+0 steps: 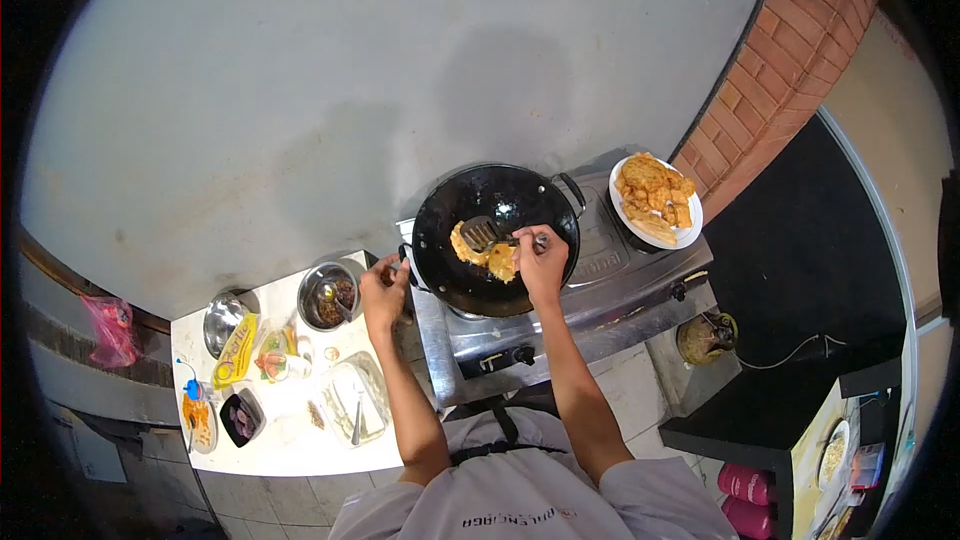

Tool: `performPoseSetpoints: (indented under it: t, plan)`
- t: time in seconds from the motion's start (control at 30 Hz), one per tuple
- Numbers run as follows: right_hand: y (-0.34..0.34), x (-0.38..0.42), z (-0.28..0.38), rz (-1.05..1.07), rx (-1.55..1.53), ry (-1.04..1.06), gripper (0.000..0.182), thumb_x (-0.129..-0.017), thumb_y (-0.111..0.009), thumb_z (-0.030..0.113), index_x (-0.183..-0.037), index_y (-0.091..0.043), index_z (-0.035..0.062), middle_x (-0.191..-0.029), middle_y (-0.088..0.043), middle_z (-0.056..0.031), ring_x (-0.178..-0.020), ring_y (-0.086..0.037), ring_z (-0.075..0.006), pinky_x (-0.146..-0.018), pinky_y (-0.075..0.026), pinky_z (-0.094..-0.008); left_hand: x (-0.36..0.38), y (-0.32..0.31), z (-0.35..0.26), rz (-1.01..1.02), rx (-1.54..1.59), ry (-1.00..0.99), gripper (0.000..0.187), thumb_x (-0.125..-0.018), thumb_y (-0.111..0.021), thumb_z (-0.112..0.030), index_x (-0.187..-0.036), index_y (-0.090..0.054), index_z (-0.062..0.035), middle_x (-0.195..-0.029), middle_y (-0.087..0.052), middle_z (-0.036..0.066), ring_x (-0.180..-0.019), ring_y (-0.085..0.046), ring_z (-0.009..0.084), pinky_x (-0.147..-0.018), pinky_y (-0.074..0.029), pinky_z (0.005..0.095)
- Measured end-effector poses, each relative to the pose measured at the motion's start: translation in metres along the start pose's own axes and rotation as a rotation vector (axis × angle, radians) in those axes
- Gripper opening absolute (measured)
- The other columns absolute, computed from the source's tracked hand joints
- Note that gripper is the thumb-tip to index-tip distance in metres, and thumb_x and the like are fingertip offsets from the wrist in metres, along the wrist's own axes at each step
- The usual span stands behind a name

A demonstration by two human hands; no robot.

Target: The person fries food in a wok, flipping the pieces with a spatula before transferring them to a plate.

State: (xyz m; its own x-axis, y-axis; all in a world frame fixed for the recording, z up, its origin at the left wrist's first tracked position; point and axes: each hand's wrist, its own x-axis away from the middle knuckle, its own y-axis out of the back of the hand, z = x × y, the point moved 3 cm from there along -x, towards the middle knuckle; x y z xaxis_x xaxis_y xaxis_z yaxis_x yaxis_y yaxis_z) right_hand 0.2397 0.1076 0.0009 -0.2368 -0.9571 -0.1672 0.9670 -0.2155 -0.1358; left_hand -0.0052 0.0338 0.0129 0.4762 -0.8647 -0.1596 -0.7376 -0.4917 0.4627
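A black wok (440, 210) sits on the left burner of the steel gas stove (600, 310). My left hand (383, 292) is closed at the wok's left handle (405, 258). In my right hand (541, 260) is a slotted spatula (481, 233), its dark head resting on a yellow-orange piece of frying food (502, 262) in the wok. Part of that food is hidden under the spatula and my fingers. A white plate (691, 236) on the stove's right side carries several golden fried pieces (648, 182).
On the white table (300, 435) at left stand a metal bowl with a spoon (318, 300), another metal bowl (224, 325), a yellow packet (236, 352), a clear container (355, 395) and a black dish (240, 418). A gas cylinder (705, 342) stands below the stove. A wall rises behind.
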Motion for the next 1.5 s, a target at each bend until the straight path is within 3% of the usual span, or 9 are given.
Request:
performPoseSetpoints:
  t: [0.47, 0.83, 1.07, 1.27, 1.33, 1.5]
  plan:
    - [-0.007, 0.009, 0.006, 0.085, 0.040, -0.068, 0.029, -0.089, -0.050, 0.013, -0.064, -0.056, -0.0024, -0.054, -0.056, -0.0063, -0.040, -0.052, -0.0117, -0.038, -0.038, -0.0268, -0.003, -0.003, 0.008, -0.030, 0.014, 0.029, 0.028, -0.078, -0.069, -0.015, -0.097, -0.064, 0.0050, -0.056, -0.044, -0.001, -0.053, -0.038, 0.0072, -0.049, -0.035, 0.0232]
    - [0.006, 0.002, -0.009, 0.024, 0.254, 0.088, 0.026, -0.085, -0.052, 0.009, -0.065, -0.060, -0.0053, -0.053, -0.054, -0.0087, -0.048, -0.045, -0.0108, -0.047, -0.035, -0.0296, -0.007, -0.007, 0.018, -0.033, 0.059, 0.058, 0.027, -0.077, -0.070, -0.016, -0.097, -0.065, 0.0027, -0.056, -0.043, -0.001, -0.052, -0.039, 0.0070, -0.050, -0.036, 0.0232]
    - [0.008, 0.004, -0.001, 0.049, 0.329, 0.063, 0.025, -0.085, -0.052, 0.008, -0.066, -0.060, -0.0056, -0.054, -0.056, -0.0092, -0.049, -0.047, -0.0095, -0.048, -0.036, -0.0281, -0.005, -0.010, 0.020, -0.020, 0.051, 0.074, 0.029, -0.079, -0.069, -0.018, -0.098, -0.065, 0.0039, -0.060, -0.043, -0.004, -0.055, -0.040, 0.0064, -0.052, -0.036, 0.0224]
    - [0.022, 0.003, 0.017, -0.020, 0.175, 0.090, 0.023, -0.087, -0.053, 0.008, -0.070, -0.061, -0.0051, -0.052, -0.054, -0.0039, -0.049, -0.050, -0.0081, -0.046, -0.037, -0.0262, 0.002, -0.002, 0.006, -0.021, 0.019, 0.099, 0.034, -0.079, -0.069, -0.022, -0.099, -0.064, 0.0047, -0.060, -0.043, -0.002, -0.056, -0.041, 0.0075, -0.053, -0.037, 0.0231]
    - [0.026, 0.004, 0.028, 0.019, 0.120, 0.011, 0.023, -0.088, -0.052, 0.008, -0.071, -0.061, -0.0045, -0.051, -0.053, -0.0036, -0.046, -0.049, -0.0073, -0.044, -0.036, -0.0248, 0.003, -0.001, 0.009, -0.021, 0.012, 0.103, 0.035, -0.079, -0.069, -0.023, -0.099, -0.063, 0.0048, -0.060, -0.043, -0.002, -0.056, -0.041, 0.0077, -0.053, -0.038, 0.0234]
    - [0.025, 0.005, 0.019, 0.012, 0.224, 0.061, 0.026, -0.087, -0.055, 0.013, -0.067, -0.059, -0.0039, -0.049, -0.053, -0.0054, -0.044, -0.049, -0.0067, -0.042, -0.035, -0.0237, 0.004, -0.003, 0.008, -0.027, 0.013, 0.086, 0.035, -0.079, -0.069, -0.023, -0.099, -0.064, 0.0049, -0.060, -0.044, -0.002, -0.056, -0.041, 0.0079, -0.054, -0.038, 0.0238]
